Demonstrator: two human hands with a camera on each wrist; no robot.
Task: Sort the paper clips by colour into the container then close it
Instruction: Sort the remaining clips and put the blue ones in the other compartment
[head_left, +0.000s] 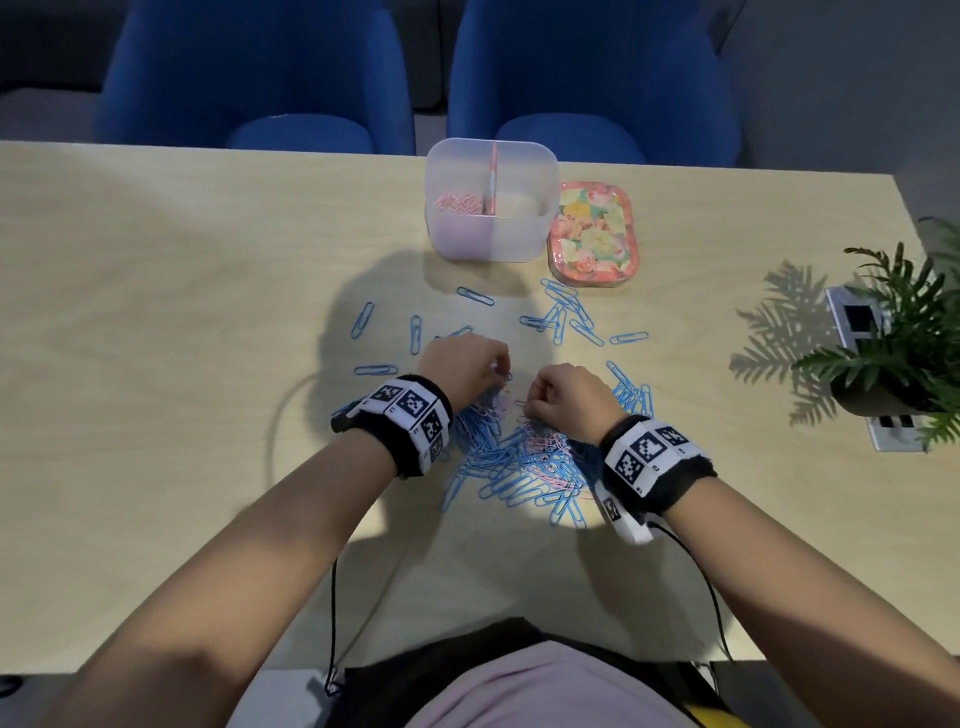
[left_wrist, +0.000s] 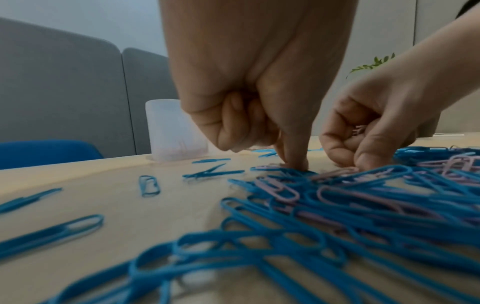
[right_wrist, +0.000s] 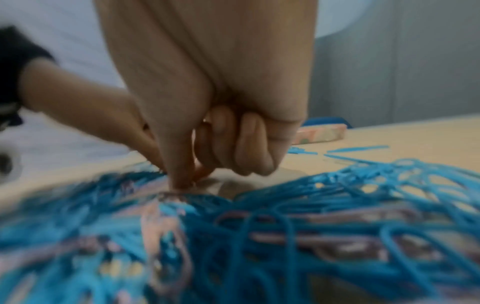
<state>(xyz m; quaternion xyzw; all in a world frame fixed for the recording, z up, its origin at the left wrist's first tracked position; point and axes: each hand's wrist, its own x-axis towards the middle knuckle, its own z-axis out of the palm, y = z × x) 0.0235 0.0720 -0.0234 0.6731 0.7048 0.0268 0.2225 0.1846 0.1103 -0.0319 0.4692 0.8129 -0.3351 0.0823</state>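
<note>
1. A heap of blue and pink paper clips (head_left: 519, 462) is seen at lower centre of the head view, on the wooden table (head_left: 156, 312)
2. The left hand (head_left: 460, 366) is curled, one fingertip pressed into the heap
3. The right hand (head_left: 569, 397) is curled, pink clips (left_wrist: 359, 130) held inside it
4. Loose blue clips (head_left: 563, 312) are scattered above
5. The translucent container (head_left: 491, 200), pink clips in its left compartment, is set at upper centre, its floral lid (head_left: 592, 234) just to the right

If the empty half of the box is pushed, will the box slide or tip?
The box looks like thin plastic holding only a few pink clips, so it is probably light and slides easily. Its wide flat base likely resists tipping.
</note>
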